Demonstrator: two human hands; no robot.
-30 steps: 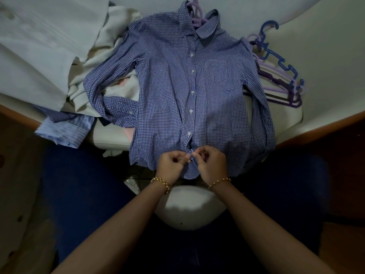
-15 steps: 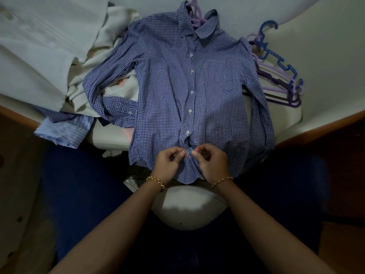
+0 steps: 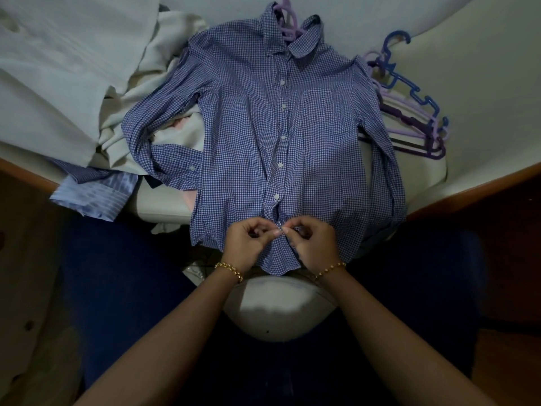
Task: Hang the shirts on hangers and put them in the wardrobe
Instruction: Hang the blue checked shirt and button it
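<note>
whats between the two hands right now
Head view: only the front button strip of the checked shirt lies between the left hand and right hand, both pinching it.

Place: a bedroom in a home, as I am reading it.
Evidence:
- A bed [image 3: 483, 68] in a pale sheet is filling the top of my view, with its wooden frame [image 3: 474, 189] running along the near edge on both sides.
- A blue checked shirt [image 3: 292, 127] is lying spread flat on the bed, with a lilac hanger [image 3: 289, 22] poking out of its collar.
- A stack of plastic hangers [image 3: 415, 121], lilac, purple and blue, is lying just beside the shirt on my right.
- Cream garments [image 3: 58, 68] are lying heaped on my left.
- A striped shirt [image 3: 96, 197] is hanging over the bed's edge below them.
</note>
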